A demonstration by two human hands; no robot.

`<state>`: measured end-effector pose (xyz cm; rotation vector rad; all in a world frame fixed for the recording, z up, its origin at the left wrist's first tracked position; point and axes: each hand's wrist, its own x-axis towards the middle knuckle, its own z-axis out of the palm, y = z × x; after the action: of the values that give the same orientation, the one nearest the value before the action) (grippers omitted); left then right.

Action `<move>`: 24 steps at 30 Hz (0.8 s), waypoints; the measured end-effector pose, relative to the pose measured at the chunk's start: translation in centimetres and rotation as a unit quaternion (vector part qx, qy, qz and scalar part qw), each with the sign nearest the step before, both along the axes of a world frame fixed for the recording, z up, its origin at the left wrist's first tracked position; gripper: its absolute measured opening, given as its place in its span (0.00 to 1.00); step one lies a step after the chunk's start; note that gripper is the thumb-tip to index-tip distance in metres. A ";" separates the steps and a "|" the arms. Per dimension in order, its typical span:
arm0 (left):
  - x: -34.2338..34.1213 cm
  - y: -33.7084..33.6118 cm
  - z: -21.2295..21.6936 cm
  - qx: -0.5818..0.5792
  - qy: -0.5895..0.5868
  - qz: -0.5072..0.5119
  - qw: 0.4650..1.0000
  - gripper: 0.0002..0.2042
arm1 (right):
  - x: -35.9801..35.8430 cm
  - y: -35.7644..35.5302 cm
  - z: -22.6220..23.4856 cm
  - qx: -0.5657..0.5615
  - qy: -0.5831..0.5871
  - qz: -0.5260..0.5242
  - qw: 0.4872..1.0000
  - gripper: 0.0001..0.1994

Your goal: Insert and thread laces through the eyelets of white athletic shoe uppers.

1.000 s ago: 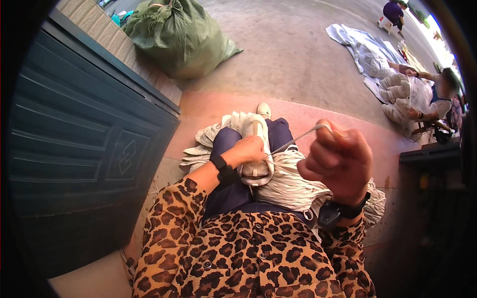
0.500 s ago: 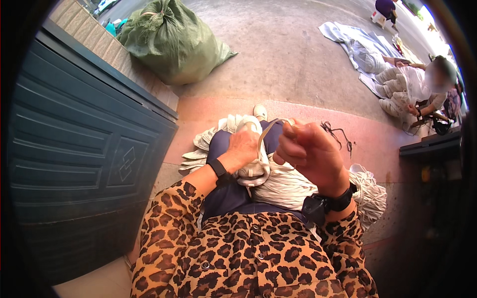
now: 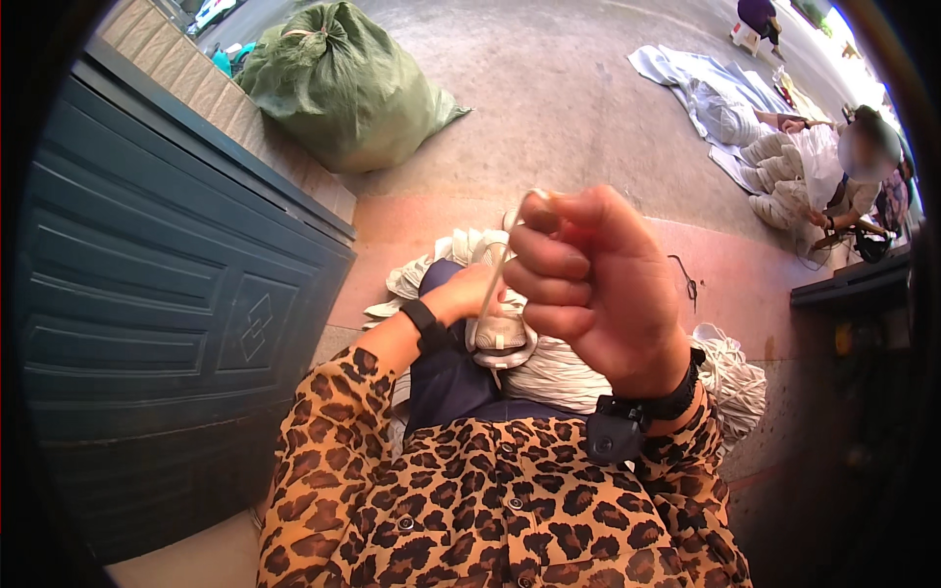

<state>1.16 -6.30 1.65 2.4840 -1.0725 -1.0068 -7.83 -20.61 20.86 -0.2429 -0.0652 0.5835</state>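
A pale beige-white shoe (image 3: 501, 336) lies on my lap, its rounded end toward me. My left hand (image 3: 469, 294) grips the far part of it, the fingertips partly hidden. Raised above the lap, my right hand (image 3: 600, 284) is closed in a fist. Between its thumb and forefinger it pinches a thin white shoelace (image 3: 496, 279), which runs taut down toward the shoe. Beside the shoe, across my right thigh, lies a thick bundle of off-white laces (image 3: 559, 380). More white pieces, like shoe parts, are stacked by my left knee (image 3: 404, 279).
A dark blue panelled door (image 3: 147, 304) stands close on my left. Ahead sits a full green sack (image 3: 353, 98). At the far right a seated person (image 3: 828, 162) handles pale pieces beside a light cloth (image 3: 686, 78). A thin black cord (image 3: 690, 279) lies on the floor.
My right hand has risen and come closer, drawing the lace up and straight where it was curved before. The left hand stays on the shoe.
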 end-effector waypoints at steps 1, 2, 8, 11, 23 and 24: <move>-0.6 0.9 -2.9 -0.055 -0.138 -0.036 0.988 0.07 | 0.0 -0.3 -0.1 -0.024 0.011 -0.018 0.999 0.09; -1.1 1.5 -3.3 -0.054 -0.139 -0.033 0.988 0.07 | 0.1 -0.4 -0.1 -0.049 0.022 -0.038 0.998 0.10; -1.2 2.4 -5.7 -0.207 -0.182 -0.041 0.960 0.05 | -0.1 -1.0 -0.6 -0.054 -0.019 0.006 0.998 0.10; -0.4 3.2 -7.0 -0.256 -0.096 0.020 0.962 0.04 | -0.5 -1.2 0.0 -0.105 -0.044 0.002 0.993 0.10; -1.5 1.4 5.1 -0.299 0.341 0.082 0.888 0.13 | -0.5 -2.2 0.7 -0.274 -0.159 -0.101 0.943 0.11; -1.7 1.2 5.2 -0.300 0.341 0.083 0.887 0.13 | -0.1 -2.1 0.5 -0.272 -0.171 -0.109 0.941 0.10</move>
<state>-0.58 -5.12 6.85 1.5122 -0.7578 -1.1423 -7.93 -22.75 21.40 -0.8805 -0.2106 0.3205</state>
